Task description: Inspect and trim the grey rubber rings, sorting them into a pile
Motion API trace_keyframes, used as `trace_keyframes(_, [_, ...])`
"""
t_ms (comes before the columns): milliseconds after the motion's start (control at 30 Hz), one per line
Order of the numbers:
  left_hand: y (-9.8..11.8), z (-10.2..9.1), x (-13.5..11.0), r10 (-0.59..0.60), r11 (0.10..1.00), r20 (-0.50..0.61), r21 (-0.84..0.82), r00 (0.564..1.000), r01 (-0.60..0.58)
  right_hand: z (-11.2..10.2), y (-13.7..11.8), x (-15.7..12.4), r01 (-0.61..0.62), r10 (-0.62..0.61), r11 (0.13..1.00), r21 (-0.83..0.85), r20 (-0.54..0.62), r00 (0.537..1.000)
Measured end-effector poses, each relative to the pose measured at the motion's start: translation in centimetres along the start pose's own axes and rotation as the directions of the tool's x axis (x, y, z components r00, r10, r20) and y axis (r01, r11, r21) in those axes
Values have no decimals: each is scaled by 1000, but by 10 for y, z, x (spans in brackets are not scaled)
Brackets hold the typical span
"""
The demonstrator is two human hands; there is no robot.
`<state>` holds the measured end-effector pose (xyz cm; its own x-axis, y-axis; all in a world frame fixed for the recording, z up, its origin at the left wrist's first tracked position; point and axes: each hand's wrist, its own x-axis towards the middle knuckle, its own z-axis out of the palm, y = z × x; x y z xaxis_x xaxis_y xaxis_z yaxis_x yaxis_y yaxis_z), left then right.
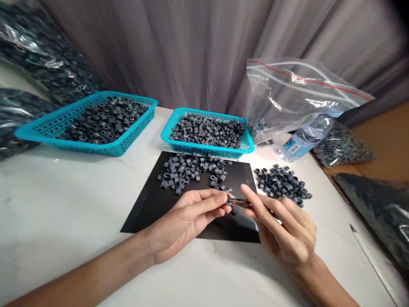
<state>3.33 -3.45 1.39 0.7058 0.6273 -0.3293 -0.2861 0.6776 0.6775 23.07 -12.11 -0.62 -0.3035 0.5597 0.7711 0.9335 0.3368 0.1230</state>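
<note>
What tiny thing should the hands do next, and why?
Maybe the right hand should gently work the tip of the dark tool on the small grey piece, with the left hand held still. That seems sensible, because the left hand pinches the piece and the tool's tip is right at it.
</note>
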Motion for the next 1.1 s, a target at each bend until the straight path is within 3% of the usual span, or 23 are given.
trace_keyframes(133, [2, 0, 1, 0, 1000, 20, 16, 1000, 0, -1, 0, 2, 25, -26, 999, -28, -41, 999])
trace_keyframes(433, [1, 0, 3, -2, 1000, 8, 2, 1000, 2, -2, 4, 4, 80, -80, 995, -54, -1, 997])
trace_keyframes(867, [2, 1, 3, 6, 999, 35, 35, 999, -7, -1, 5, 2, 58, -58, 998, -38, -4, 998])
trace_keyframes(1100, [0, 1, 2, 8, 1000, -26, 7, 1000, -8, 1, 7, -2, 20, -20, 1000, 3, 21, 1000])
